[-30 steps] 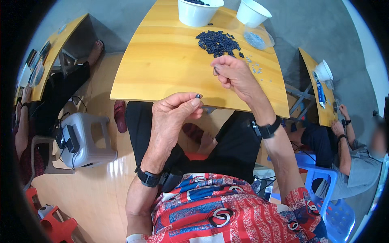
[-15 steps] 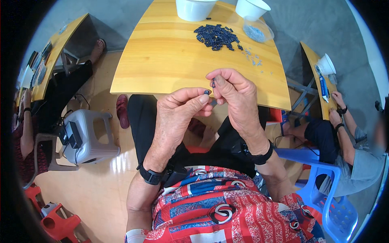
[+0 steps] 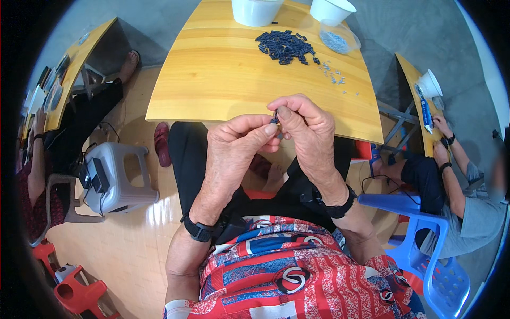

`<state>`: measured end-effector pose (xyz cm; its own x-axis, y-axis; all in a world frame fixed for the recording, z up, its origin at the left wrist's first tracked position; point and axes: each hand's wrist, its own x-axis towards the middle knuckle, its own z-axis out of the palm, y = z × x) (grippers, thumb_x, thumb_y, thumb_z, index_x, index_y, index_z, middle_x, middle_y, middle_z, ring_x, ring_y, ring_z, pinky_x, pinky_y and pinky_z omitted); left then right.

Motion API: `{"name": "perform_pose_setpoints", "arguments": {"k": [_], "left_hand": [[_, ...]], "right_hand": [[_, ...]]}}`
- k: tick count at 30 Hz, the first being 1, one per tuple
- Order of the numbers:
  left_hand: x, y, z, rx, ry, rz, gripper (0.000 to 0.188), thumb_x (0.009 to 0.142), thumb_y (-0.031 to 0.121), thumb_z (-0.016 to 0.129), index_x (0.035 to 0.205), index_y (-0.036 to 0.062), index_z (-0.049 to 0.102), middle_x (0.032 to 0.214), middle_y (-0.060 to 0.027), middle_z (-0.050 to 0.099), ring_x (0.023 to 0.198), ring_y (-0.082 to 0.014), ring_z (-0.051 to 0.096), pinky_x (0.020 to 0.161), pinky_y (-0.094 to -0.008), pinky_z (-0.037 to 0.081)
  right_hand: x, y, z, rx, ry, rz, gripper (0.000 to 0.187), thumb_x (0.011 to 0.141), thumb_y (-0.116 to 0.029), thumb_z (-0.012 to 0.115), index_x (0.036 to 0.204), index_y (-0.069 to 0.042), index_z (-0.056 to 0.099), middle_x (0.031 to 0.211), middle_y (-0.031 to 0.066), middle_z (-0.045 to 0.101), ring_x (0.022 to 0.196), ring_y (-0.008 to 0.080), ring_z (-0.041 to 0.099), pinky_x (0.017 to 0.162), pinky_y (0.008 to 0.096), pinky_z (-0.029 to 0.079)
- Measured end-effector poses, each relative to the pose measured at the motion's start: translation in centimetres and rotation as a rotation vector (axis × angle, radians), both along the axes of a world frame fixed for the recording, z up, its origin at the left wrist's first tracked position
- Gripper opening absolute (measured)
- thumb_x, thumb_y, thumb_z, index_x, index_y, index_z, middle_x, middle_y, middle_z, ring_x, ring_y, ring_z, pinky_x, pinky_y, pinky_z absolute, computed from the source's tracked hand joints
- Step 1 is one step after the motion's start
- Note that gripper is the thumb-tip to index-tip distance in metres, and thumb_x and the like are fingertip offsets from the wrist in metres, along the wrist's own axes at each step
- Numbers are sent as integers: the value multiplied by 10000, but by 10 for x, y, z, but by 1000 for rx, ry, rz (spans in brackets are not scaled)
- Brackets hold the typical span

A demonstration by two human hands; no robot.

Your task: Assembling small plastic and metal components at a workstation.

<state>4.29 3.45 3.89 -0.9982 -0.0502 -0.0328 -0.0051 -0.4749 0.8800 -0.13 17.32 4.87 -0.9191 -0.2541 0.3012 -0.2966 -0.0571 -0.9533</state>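
Observation:
My left hand (image 3: 241, 141) pinches a small dark plastic piece (image 3: 274, 121) between thumb and fingertips, just past the table's near edge. Closed in a pinch too, my right hand (image 3: 309, 127) holds another small dark piece (image 3: 275, 114) right above the first. The two pieces meet at the fingertips; fingers cover most of both, so how they fit cannot be seen. On the table (image 3: 212, 80) beyond lies a heap of small dark plastic pieces (image 3: 287, 48). Small silvery parts (image 3: 334, 77) are scattered to its right.
A clear shallow container (image 3: 336, 42) of silvery parts sits near the table's right edge. Two white tubs (image 3: 257, 11) stand at the far side. A grey stool (image 3: 119, 178) is on my left, a blue chair (image 3: 425, 228) on my right. People sit at both side tables.
My right hand has come slightly left and toward my left hand. The two small dark pieces, apart before, now touch or overlap.

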Motion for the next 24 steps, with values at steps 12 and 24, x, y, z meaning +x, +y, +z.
{"name": "perform_pose_setpoints", "arguments": {"k": [12, 24], "left_hand": [[-1, -1, -3, -40, -1, 14, 142, 853, 32, 657, 982, -21, 683, 833, -118, 692, 681, -153, 666, 645, -268, 573], [1, -2, -2, -43, -19, -2, 154, 863, 56, 661, 990, -29, 683, 828, -88, 695, 700, -95, 644, 652, -206, 537]], "right_hand": [[-3, -3, -7, 39, 89, -45, 83, 865, -68, 652, 913, -8, 684, 839, 29, 628, 733, 76, 575, 641, 205, 468], [-4, -3, -8, -11, 43, -16, 75, 864, -56, 648, 905, -3, 683, 832, 33, 623, 752, 82, 587, 646, 207, 473]]}}
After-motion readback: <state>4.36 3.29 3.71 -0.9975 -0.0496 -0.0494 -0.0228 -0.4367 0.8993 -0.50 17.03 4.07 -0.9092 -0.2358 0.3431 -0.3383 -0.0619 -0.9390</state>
